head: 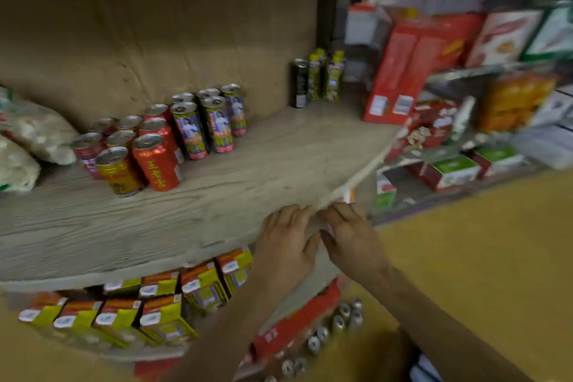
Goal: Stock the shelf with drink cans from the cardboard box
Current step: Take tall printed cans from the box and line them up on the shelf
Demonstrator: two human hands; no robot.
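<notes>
My left hand [285, 242] lies palm down on the front edge of the wooden shelf [217, 195], fingers stretched out, nothing in it. Touching it on the right, my right hand [352, 236] is curled over a drink can [330, 229], of which only a pale reddish sliver shows under the thumb. Red, gold and purple-yellow cans [155, 146] stand grouped at the shelf's back left. Below the shelf the red cardboard box [294, 329] lies open, with a row of can tops [338, 322] in it. The picture is blurred.
White bags [28, 139] lie at the shelf's left end. A dark can and yellow bottles [316, 77] stand at the back right beside a red carton [412, 71]. Yellow-red cartons [139, 310] fill the shelf below. More boxed goods are stacked on racks at the right.
</notes>
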